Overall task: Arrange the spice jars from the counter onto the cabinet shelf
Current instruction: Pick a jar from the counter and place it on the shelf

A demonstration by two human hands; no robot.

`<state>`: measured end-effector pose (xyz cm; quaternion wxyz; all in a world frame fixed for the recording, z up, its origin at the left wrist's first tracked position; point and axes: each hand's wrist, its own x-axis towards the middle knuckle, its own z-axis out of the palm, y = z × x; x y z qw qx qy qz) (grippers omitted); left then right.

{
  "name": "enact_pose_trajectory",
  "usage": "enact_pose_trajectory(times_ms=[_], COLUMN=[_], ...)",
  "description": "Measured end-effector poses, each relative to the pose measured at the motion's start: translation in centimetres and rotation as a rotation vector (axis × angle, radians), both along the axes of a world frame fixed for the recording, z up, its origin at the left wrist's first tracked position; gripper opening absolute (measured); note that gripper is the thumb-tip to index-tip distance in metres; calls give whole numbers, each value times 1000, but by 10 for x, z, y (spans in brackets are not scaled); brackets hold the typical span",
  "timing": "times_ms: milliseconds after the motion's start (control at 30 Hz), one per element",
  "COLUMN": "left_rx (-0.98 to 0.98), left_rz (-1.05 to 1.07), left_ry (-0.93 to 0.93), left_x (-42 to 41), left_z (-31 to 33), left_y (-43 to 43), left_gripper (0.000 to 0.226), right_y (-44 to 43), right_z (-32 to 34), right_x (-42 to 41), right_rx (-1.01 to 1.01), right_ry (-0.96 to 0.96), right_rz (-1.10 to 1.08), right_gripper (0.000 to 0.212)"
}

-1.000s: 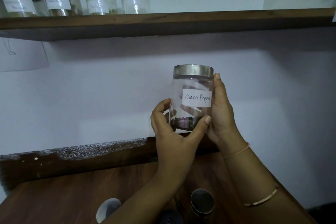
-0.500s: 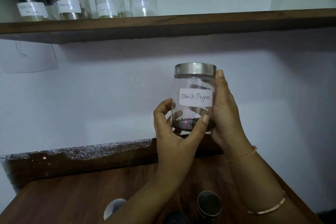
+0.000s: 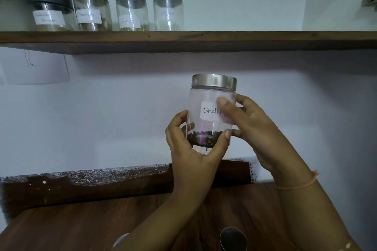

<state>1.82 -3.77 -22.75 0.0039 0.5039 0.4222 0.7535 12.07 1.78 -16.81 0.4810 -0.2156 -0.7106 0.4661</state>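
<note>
A clear black pepper jar (image 3: 212, 106) with a steel lid is held upright in mid-air in front of the wall, peppercorns at its bottom. My left hand (image 3: 189, 149) cups its base from the left. My right hand (image 3: 251, 128) grips its right side, the thumb covering part of the label. Above, the wooden cabinet shelf (image 3: 224, 39) carries several labelled jars at its left: a dark-lidded jar (image 3: 49, 10), two steel-lidded jars (image 3: 90, 9) (image 3: 131, 10) and a cloves jar (image 3: 168, 9). The shelf to the right of the cloves jar is bare.
The wooden counter (image 3: 81, 228) lies below, with a steel jar lid (image 3: 233, 239) and a pale rounded object (image 3: 120, 240) at the bottom edge. A rough dark backsplash ledge (image 3: 102, 183) runs along the wall. A paper sheet (image 3: 36, 67) hangs under the shelf at left.
My right hand has shifted round the jar so its thumb now covers the label's right half. The view has tilted up, showing more of the shelf.
</note>
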Motion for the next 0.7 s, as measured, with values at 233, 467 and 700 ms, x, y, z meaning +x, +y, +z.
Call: enact_pose_trajectory(times_ms=[233,467,700], left_rx=[51,172,-140], left_rz=[6,322,829], left_ry=[242,569,926], left_x=[-7,-41,-91], left_z=[45,118,162], left_y=[7,15,63], left_gripper=[66,46,43], right_y=[-3,7,42], right_z=[38,115,175], right_x=[-9,-2,-19], right_rx=[177,369,423], right_ry=[92,116,92], right_rz=[-88,-191,-385], right_gripper=[67,67,68])
